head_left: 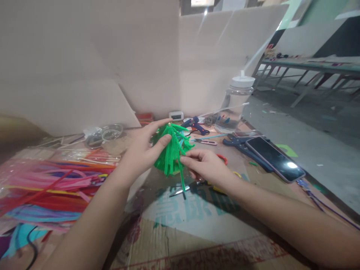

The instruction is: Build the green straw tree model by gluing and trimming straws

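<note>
A green cone-shaped bundle of fuzzy strips (169,153) is held above the table at the centre. My left hand (152,144) wraps round its upper left side, with the thumb across the front. At its right side my right hand (201,163) is closed, thumb and forefinger pinching one of the green strips. One longer strip hangs down below the bundle. Under my right hand lie scissors with a red handle (222,159) and their blades, partly hidden. A yellow handle (218,188) shows beneath my right wrist.
Colourful fuzzy strips (56,183) lie at the left. Behind are a blue glue gun (197,125), a small white display (176,116) and a pink cutter (206,142). A clear bottle (232,107) and a phone (274,159) are at the right. White boards (140,56) stand behind.
</note>
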`<state>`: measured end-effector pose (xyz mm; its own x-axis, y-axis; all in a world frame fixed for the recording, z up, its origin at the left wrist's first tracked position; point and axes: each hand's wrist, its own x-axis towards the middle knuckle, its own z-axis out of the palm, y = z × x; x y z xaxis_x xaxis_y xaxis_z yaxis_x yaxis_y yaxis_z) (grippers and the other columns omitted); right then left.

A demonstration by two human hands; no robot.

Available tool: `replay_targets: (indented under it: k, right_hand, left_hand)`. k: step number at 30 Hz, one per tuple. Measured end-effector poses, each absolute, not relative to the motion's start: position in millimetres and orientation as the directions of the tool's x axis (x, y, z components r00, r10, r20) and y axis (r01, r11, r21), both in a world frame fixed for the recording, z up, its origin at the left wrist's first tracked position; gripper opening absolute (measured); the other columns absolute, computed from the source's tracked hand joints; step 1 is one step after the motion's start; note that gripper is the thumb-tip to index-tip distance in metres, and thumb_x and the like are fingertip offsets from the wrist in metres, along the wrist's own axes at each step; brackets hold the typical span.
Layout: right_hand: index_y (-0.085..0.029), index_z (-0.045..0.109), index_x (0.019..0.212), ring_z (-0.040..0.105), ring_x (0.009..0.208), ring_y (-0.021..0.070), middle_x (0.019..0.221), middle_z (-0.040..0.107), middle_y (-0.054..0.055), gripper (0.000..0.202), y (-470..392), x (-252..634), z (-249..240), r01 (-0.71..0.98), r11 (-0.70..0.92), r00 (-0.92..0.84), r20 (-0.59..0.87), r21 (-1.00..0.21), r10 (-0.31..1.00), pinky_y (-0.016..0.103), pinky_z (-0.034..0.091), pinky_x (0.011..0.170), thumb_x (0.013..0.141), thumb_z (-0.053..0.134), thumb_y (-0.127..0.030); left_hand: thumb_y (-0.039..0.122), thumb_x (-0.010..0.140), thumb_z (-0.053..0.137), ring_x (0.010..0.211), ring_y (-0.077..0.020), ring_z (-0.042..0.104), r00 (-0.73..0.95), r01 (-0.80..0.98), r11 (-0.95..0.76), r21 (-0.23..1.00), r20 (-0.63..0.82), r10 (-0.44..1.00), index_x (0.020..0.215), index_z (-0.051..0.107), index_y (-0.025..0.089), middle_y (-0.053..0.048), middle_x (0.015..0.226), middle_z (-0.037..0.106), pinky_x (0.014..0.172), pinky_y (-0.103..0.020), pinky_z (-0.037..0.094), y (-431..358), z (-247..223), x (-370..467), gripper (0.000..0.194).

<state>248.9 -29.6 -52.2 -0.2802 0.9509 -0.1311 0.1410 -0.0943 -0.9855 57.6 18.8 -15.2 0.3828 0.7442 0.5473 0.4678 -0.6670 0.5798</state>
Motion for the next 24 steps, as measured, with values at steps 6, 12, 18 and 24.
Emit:
replay_targets:
  k: [6, 12, 18, 24]
  right_hand:
    - [-0.02, 0.05, 0.064, 0.038, 0.038, 0.0063, 0.044, 0.047, -0.008, 0.031, -30.2, 248.8, -53.7, 0.143, -0.034, -0.299, -0.076, -0.989, 0.951, 0.021, 0.028, 0.04, 0.089, 0.059, -0.036]
    - [-0.02, 0.05, 0.063, 0.035, 0.038, 0.0057, 0.044, 0.047, -0.009, 0.033, -30.6, 249.9, -54.6, 0.169, -0.009, -0.297, -0.06, -0.986, 0.953, 0.022, 0.026, 0.043, 0.089, 0.06, -0.038]
    - [-0.019, 0.05, 0.06, 0.038, 0.041, 0.0065, 0.045, 0.047, -0.008, 0.034, -30.9, 247.7, -57.1, 0.232, 0.026, -0.28, -0.041, -0.972, 0.959, 0.022, 0.028, 0.045, 0.086, 0.064, -0.037]
    - [-0.018, 0.06, 0.063, 0.046, 0.047, 0.0086, 0.052, 0.056, -0.005, 0.028, -32.5, 258.4, -42.8, 0.371, 0.112, -0.407, -0.053, -0.922, 0.912, 0.023, 0.033, 0.049, 0.086, 0.061, -0.033]
  left_hand:
    - [0.043, 0.094, 0.056, 0.116, -0.0252, 0.061, 0.381, 0.502, -0.645, 0.576, 0.522, 0.763, 0.132, 0.058, 0.024, -0.007, 0.131, 0.064, 0.105, -0.043, 0.045, 13.3, -12.3, 60.9, 0.043]
    - [0.043, 0.094, 0.055, 0.114, -0.024, 0.061, 0.382, 0.537, -0.646, 0.543, 0.527, 0.759, 0.13, 0.059, 0.025, -0.006, 0.13, 0.065, 0.101, -0.04, 0.047, 9.7, -9.1, 61.9, 0.041]
    - [0.04, 0.089, 0.062, 0.11, -0.023, 0.063, 0.36, 0.6, -0.628, 0.496, 0.533, 0.765, 0.126, 0.061, 0.025, -0.005, 0.125, 0.067, 0.099, -0.038, 0.048, 3.5, -5.8, 65.3, 0.04]
    - [0.036, 0.087, 0.063, 0.111, -0.0233, 0.063, 0.391, 0.609, -0.639, 0.471, 0.522, 0.758, 0.127, 0.059, 0.024, -0.005, 0.125, 0.066, 0.1, -0.039, 0.049, 1.3, -4.1, 63.6, 0.041]
